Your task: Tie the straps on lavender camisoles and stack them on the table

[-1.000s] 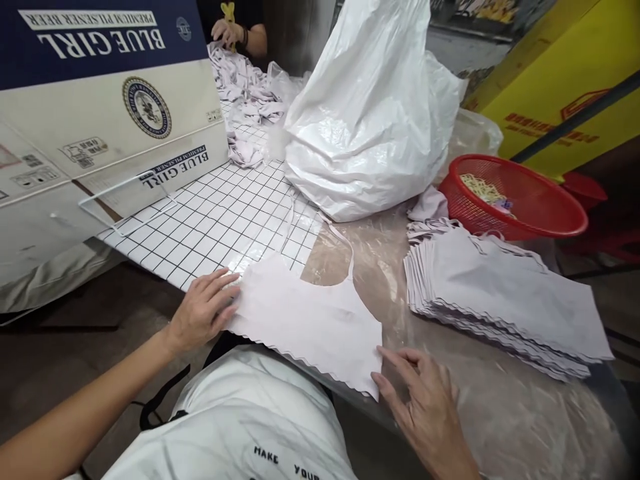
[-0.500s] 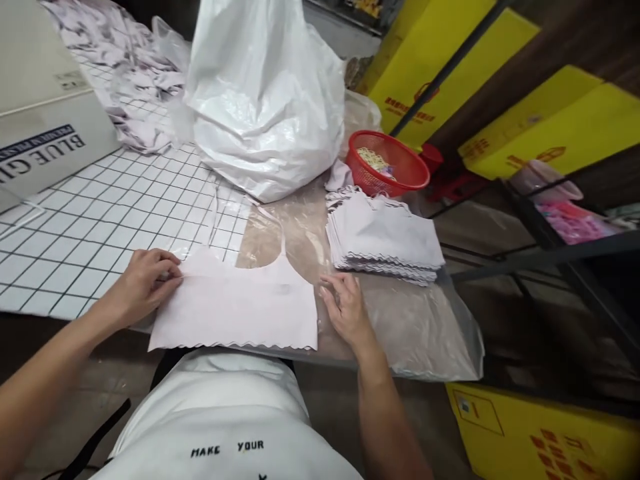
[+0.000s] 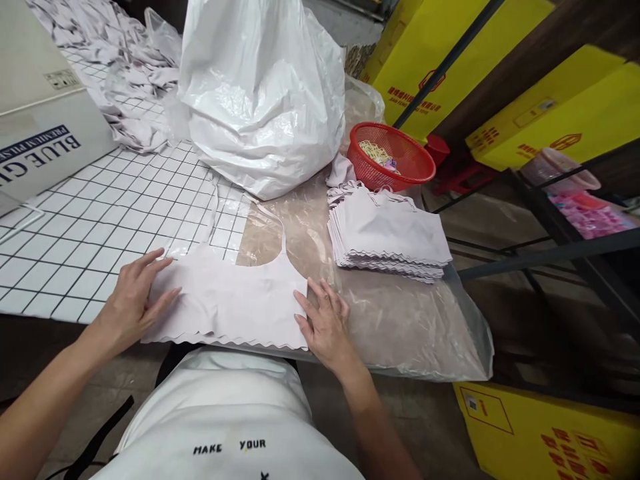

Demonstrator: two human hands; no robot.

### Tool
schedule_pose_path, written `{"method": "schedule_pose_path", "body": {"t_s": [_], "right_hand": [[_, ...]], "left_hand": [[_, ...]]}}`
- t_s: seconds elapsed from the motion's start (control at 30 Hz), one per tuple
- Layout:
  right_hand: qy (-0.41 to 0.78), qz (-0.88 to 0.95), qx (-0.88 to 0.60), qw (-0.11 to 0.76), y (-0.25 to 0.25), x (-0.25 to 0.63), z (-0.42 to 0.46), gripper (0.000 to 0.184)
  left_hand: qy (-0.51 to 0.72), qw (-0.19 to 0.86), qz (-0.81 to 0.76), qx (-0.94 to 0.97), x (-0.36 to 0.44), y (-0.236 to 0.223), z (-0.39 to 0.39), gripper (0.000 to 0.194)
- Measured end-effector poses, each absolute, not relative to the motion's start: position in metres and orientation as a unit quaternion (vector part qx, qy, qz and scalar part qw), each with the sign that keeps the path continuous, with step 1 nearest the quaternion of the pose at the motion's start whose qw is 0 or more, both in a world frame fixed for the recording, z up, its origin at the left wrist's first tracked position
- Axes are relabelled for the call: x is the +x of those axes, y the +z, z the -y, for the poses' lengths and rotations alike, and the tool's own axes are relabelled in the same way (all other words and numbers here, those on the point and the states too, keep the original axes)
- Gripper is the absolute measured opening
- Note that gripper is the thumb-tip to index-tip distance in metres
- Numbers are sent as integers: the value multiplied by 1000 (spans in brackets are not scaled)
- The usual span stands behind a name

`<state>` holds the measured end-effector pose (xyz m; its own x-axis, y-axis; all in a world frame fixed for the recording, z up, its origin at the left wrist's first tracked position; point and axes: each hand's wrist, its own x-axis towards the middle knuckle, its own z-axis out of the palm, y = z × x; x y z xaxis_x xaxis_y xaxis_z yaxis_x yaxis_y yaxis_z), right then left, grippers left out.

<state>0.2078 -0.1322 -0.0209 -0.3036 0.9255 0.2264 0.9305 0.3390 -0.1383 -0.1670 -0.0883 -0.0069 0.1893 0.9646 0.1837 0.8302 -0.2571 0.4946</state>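
A pale pink camisole top (image 3: 245, 300) with thin straps and a wavy hem lies flat at the table's front edge. My left hand (image 3: 133, 297) rests at its left side, thumb on the cloth and fingers apart. At the opposite side, my right hand (image 3: 325, 320) touches the cloth's edge with its fingertips, fingers spread. To the right of the top sits a neat stack of similar folded garments (image 3: 393, 230), their wavy hems facing me.
Behind the top stands a large white plastic bag (image 3: 265, 100). A red basket (image 3: 393, 157) holds small yellowish items. At left are a cardboard box (image 3: 45, 113) and a heap of pale cloth (image 3: 125, 60). A dark metal rack (image 3: 550, 253) borders the right side.
My left hand has opened from a pinch on the top's left edge. My right hand has moved left onto the right edge, and small wrinkles now show in the cloth.
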Motion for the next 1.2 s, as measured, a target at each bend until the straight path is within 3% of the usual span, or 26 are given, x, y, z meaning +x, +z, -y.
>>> {"method": "schedule_pose_path", "body": {"t_s": [0.2,0.37,0.67,0.8,1.0,1.1,1.2], "right_hand": [[-45,739,-655,149,-14,221,134,33],[-41,782,-611,116,-27,214,135,42],[-33,812,-574,102,-44,222,135,56],[-14,819,-563,109,-35,226,132,54],[30,839,-501,209,28,180,62,34],[-1,873,-460,164,48,121,10,36],[-31,935,-349,46,48,67,-36,40]], "left_hand": [[247,129,-606,745,-158,-8,116,53],[229,22,-541,809,-154,-26,127,62],[129,7,-553,823,-155,-33,131,70],[139,23,-546,826,-159,-33,115,60],[291,8,-517,805,-129,-12,46,29],[308,22,-468,828,-106,-16,27,32],[289,55,-452,842,-94,-30,24,37]]}}
